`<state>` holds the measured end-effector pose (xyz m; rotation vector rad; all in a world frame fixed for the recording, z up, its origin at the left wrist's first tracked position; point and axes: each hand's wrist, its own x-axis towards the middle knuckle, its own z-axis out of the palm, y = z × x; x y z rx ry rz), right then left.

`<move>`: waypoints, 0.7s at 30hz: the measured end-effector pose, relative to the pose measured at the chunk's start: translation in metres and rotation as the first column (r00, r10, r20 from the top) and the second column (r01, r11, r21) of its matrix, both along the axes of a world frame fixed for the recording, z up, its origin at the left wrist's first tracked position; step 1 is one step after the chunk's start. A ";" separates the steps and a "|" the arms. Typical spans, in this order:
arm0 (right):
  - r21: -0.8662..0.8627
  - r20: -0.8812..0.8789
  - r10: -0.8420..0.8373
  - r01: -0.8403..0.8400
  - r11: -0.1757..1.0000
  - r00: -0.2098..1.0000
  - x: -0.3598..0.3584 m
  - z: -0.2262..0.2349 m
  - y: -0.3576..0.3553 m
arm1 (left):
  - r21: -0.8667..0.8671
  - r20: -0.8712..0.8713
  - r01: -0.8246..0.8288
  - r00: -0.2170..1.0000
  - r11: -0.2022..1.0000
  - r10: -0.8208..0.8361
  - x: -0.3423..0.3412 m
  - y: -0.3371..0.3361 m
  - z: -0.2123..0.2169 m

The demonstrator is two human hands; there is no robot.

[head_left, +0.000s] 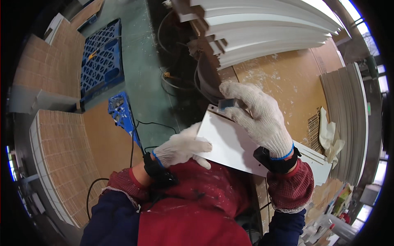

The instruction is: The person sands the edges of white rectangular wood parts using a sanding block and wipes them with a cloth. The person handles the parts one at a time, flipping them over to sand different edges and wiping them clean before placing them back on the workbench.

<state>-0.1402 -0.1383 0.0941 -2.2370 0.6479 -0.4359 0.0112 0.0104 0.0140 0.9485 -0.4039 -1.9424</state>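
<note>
A white flat panel [230, 143] lies tilted in front of my body, over the edge of a brown workbench [287, 82]. My left hand [182, 148], in a white knit glove, grips the panel's near left edge. My right hand [256, 117], also gloved, presses a small blue-grey block [227, 104] onto the panel's far corner, fingers curled over it. Both wrists wear black straps and red sleeve covers.
A stack of long white boards [266, 28] lies at the top. Grey boards [347, 102] and a crumpled cloth [330, 137] are on the right. Blue plastic pallets [100, 57] and black cables [135, 139] lie on the green floor, beside stacks of brown panels [57, 151].
</note>
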 end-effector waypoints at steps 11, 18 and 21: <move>-0.118 -0.212 0.071 -0.098 0.988 0.975 0.033 -0.016 0.001 | 0.039 -0.220 0.099 0.971 0.994 -0.088 0.007 0.001 -0.015; -0.172 -0.223 0.087 -0.127 0.977 0.971 0.042 -0.014 0.001 | -0.017 -0.403 0.046 0.914 0.999 -0.049 0.004 0.007 -0.037; -0.227 -0.257 0.124 -0.185 0.956 0.958 0.045 -0.011 0.003 | 0.009 -0.524 -0.008 0.852 1.000 0.011 0.002 0.011 -0.045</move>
